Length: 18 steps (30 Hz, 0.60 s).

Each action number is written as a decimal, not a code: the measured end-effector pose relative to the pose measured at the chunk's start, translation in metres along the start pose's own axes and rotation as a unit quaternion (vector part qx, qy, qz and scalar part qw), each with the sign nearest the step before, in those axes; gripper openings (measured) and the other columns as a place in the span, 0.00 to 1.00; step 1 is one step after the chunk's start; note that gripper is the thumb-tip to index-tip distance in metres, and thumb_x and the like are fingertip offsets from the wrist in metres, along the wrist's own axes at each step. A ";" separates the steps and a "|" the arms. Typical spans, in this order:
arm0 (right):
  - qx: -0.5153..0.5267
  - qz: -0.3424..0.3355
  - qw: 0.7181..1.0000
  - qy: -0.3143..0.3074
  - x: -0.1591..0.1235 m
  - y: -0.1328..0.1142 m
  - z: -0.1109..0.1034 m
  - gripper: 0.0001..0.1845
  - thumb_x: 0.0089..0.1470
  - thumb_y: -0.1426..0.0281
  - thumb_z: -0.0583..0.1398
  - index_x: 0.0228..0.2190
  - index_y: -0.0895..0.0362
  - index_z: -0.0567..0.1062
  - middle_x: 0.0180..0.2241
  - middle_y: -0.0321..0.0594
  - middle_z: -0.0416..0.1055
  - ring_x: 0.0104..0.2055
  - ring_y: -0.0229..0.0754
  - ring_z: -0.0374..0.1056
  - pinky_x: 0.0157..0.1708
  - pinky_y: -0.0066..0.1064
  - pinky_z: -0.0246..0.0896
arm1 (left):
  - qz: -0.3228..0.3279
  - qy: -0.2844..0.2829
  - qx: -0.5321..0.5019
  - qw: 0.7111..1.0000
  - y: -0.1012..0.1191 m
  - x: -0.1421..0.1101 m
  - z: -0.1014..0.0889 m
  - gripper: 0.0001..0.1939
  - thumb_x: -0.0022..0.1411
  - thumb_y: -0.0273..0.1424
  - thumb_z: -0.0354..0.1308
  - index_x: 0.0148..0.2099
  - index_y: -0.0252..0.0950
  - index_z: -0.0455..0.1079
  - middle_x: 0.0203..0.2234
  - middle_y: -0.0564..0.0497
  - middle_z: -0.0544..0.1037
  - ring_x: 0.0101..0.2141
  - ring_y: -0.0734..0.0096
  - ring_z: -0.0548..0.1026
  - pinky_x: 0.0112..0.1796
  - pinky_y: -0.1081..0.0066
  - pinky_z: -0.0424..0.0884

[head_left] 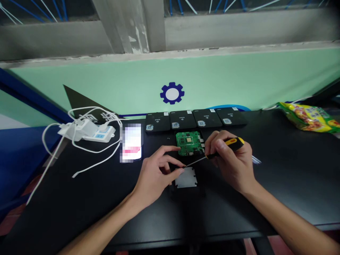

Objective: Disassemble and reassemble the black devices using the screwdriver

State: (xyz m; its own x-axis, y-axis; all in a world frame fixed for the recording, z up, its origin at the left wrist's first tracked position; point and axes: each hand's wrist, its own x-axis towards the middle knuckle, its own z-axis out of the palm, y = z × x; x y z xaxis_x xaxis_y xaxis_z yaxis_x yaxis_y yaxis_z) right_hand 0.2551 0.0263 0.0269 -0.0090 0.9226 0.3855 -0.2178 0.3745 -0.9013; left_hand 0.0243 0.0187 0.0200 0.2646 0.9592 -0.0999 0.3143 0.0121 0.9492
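My right hand (235, 163) grips a screwdriver (233, 142) with a yellow and black handle; its thin shaft slants down to the left. The shaft's tip meets the fingertips of my left hand (156, 166), whose thumb and one finger pinch together; what sits between them is too small to make out. Under those fingertips lies a silver metal plate (186, 177) with dark spots along its edges, set in a dark cover. Just beyond it, a green circuit board (189, 142) rests in an open black case, and my left index finger reaches to its near left edge.
Several closed black boxes (181, 119) stand in a row by the wall. At left are a lit phone (132, 142) and a white power strip (102, 134) with tangled cables. A green and yellow snack bag (309, 117) lies at far right on the black table (287, 177).
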 end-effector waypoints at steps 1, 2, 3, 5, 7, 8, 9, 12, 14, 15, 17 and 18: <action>0.000 0.001 1.000 0.000 0.000 0.000 0.000 0.16 0.73 0.64 0.65 0.31 0.56 0.77 0.30 0.38 0.72 0.25 0.36 0.61 0.20 0.29 0.53 | -0.001 -0.001 -0.001 1.000 0.000 0.000 0.000 0.25 0.64 0.30 0.73 0.61 0.45 0.74 0.39 0.54 0.89 0.22 0.75 0.73 0.28 0.71 0.69; 0.001 0.001 1.000 0.000 0.000 0.000 0.000 0.16 0.73 0.64 0.65 0.31 0.56 0.77 0.31 0.38 0.72 0.25 0.36 0.61 0.20 0.29 0.53 | -0.001 -0.002 -0.002 1.000 0.000 0.000 0.000 0.25 0.64 0.30 0.73 0.61 0.44 0.74 0.39 0.54 0.89 0.22 0.75 0.73 0.27 0.72 0.69; 0.002 0.001 1.000 0.000 0.000 0.000 0.000 0.16 0.73 0.64 0.65 0.31 0.56 0.77 0.31 0.38 0.72 0.25 0.36 0.61 0.20 0.29 0.53 | -0.001 -0.002 -0.003 1.000 0.000 0.000 -0.001 0.25 0.64 0.30 0.73 0.61 0.44 0.74 0.39 0.54 0.89 0.22 0.75 0.73 0.27 0.72 0.69; 0.003 0.001 1.000 0.000 0.000 0.000 0.000 0.15 0.73 0.64 0.65 0.32 0.56 0.77 0.31 0.38 0.72 0.25 0.37 0.61 0.20 0.30 0.53 | -0.001 -0.002 -0.003 1.000 0.000 0.000 -0.001 0.25 0.65 0.31 0.73 0.61 0.44 0.74 0.39 0.54 0.89 0.22 0.75 0.73 0.27 0.72 0.69; 0.000 0.002 1.000 -0.003 0.000 0.000 0.001 0.15 0.73 0.64 0.65 0.32 0.55 0.78 0.31 0.38 0.72 0.26 0.37 0.61 0.20 0.30 0.52 | -0.003 -0.001 -0.002 1.000 0.001 0.000 -0.001 0.25 0.65 0.31 0.73 0.62 0.44 0.73 0.39 0.54 0.89 0.21 0.75 0.74 0.27 0.71 0.70; -0.004 0.002 1.000 -0.007 0.000 -0.001 0.001 0.15 0.73 0.64 0.65 0.32 0.55 0.78 0.31 0.38 0.72 0.26 0.37 0.61 0.21 0.31 0.52 | -0.004 0.000 -0.002 1.000 0.001 0.000 -0.001 0.26 0.65 0.31 0.73 0.63 0.44 0.73 0.39 0.54 0.89 0.21 0.75 0.74 0.27 0.71 0.70; -0.008 0.000 1.000 -0.011 0.000 -0.001 0.001 0.15 0.74 0.64 0.64 0.33 0.55 0.78 0.31 0.38 0.72 0.26 0.37 0.61 0.21 0.31 0.52 | -0.005 0.001 -0.002 1.000 0.001 0.000 -0.001 0.26 0.65 0.31 0.73 0.63 0.44 0.73 0.38 0.54 0.89 0.21 0.75 0.75 0.27 0.71 0.71; -0.027 -0.013 0.999 -0.025 -0.001 -0.004 0.001 0.14 0.73 0.65 0.64 0.33 0.56 0.77 0.32 0.38 0.73 0.28 0.38 0.63 0.25 0.32 0.55 | -0.007 0.003 -0.001 1.000 0.001 0.000 0.000 0.28 0.64 0.31 0.73 0.64 0.44 0.72 0.38 0.55 0.89 0.20 0.75 0.75 0.27 0.71 0.71; -0.042 -0.021 0.998 -0.034 -0.002 -0.005 0.001 0.14 0.73 0.65 0.64 0.33 0.56 0.77 0.32 0.39 0.74 0.31 0.39 0.66 0.29 0.33 0.59 | -0.008 0.002 0.000 1.000 0.001 0.001 0.000 0.28 0.64 0.30 0.73 0.65 0.44 0.72 0.37 0.55 0.89 0.19 0.76 0.75 0.26 0.71 0.71; -0.049 -0.023 0.998 -0.038 -0.002 -0.006 0.001 0.13 0.73 0.66 0.65 0.33 0.56 0.77 0.33 0.39 0.74 0.32 0.40 0.68 0.31 0.33 0.60 | -0.008 0.001 0.001 1.000 0.000 0.001 0.000 0.29 0.65 0.30 0.72 0.65 0.44 0.72 0.37 0.55 0.90 0.19 0.76 0.75 0.26 0.72 0.71; -0.058 -0.026 0.997 -0.046 -0.003 -0.006 0.002 0.12 0.73 0.67 0.64 0.34 0.56 0.77 0.33 0.40 0.74 0.34 0.41 0.69 0.34 0.34 0.61 | -0.004 -0.001 0.003 1.000 0.000 0.001 0.000 0.29 0.65 0.29 0.72 0.65 0.45 0.72 0.38 0.55 0.90 0.20 0.76 0.75 0.26 0.72 0.72; -0.062 -0.028 0.997 -0.048 -0.004 -0.006 0.002 0.11 0.73 0.68 0.64 0.34 0.56 0.77 0.33 0.40 0.75 0.34 0.41 0.69 0.34 0.35 0.61 | -0.002 -0.004 0.004 1.000 0.000 0.001 -0.001 0.29 0.65 0.29 0.72 0.66 0.45 0.72 0.38 0.55 0.90 0.20 0.76 0.75 0.27 0.72 0.72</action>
State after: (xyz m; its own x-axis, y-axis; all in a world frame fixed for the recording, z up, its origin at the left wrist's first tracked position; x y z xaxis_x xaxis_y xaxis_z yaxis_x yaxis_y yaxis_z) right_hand 0.2549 0.0206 0.0314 -0.0952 0.8893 0.4472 -0.0989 0.4386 -0.8932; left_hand 0.0240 0.0199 0.0202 0.2706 0.9569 -0.1050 0.3228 0.0126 0.9464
